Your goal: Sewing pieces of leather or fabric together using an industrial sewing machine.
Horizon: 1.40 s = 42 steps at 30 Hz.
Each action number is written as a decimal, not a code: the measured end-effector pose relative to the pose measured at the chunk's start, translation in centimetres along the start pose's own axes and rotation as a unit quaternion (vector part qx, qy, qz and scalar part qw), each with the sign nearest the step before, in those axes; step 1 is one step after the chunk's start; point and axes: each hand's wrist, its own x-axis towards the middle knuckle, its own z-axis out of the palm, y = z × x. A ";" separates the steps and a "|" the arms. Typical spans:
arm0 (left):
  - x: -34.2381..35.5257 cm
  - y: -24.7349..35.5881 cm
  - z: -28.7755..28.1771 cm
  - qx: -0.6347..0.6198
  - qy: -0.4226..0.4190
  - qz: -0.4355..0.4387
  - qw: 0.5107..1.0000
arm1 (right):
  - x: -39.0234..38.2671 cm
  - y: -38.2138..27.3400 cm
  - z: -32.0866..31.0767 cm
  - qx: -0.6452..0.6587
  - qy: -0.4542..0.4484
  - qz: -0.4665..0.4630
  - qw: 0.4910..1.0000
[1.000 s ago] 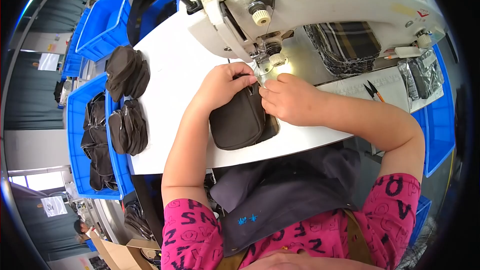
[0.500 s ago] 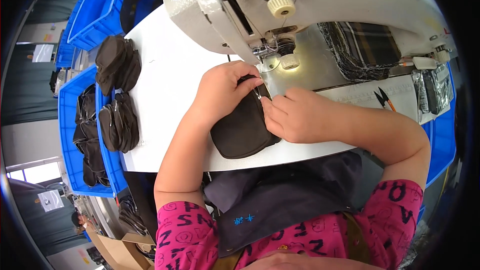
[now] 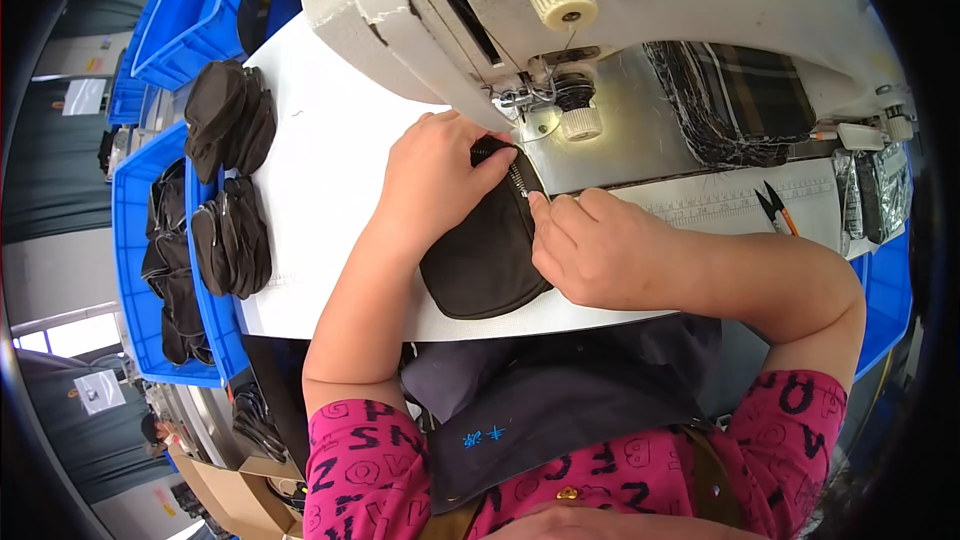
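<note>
A dark brown zippered pouch (image 3: 478, 265) lies on the white tabletop, just in front of the sewing machine's needle area. My left hand (image 3: 435, 175) grips its upper end, thumb pressed on the fabric beside the zipper (image 3: 518, 178). At the pouch's right edge, my right hand (image 3: 592, 248) is closed, thumb and forefinger pinched at the lower end of the visible zipper teeth. Whether those fingers hold the zipper pull or just the edge is hidden. The sewing machine (image 3: 400, 35) rises directly beyond both hands.
Stacked dark pouches (image 3: 230, 120) sit at the table's left edge, beside a blue bin (image 3: 130, 310) holding more. Plaid fabric pieces (image 3: 745, 100) lie under the machine arm. Thread snips (image 3: 775, 208) and a clear-wrapped packet (image 3: 880, 195) rest on the right, near a printed ruler scale (image 3: 710, 208).
My right hand has shifted slightly right and down, with its thumb and forefinger still at the zipper. The left hand keeps its grip on the pouch. The whole view has shifted a little.
</note>
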 end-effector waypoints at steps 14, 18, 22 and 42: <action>-0.1 1.1 0.6 0.048 0.025 -0.025 0.998 | -0.4 -0.3 -0.3 0.014 -0.007 0.027 1.000; 0.0 1.5 0.7 0.068 0.027 -0.022 0.997 | -0.4 -0.4 -0.4 0.019 -0.016 0.034 0.999; -0.2 1.2 1.0 0.061 0.073 -0.001 0.995 | -0.5 -0.2 -0.3 0.063 -0.028 0.055 0.996; 6.8 -6.9 1.0 -0.053 0.085 0.242 0.965 | 0.4 2.3 1.9 0.182 -0.086 0.203 0.958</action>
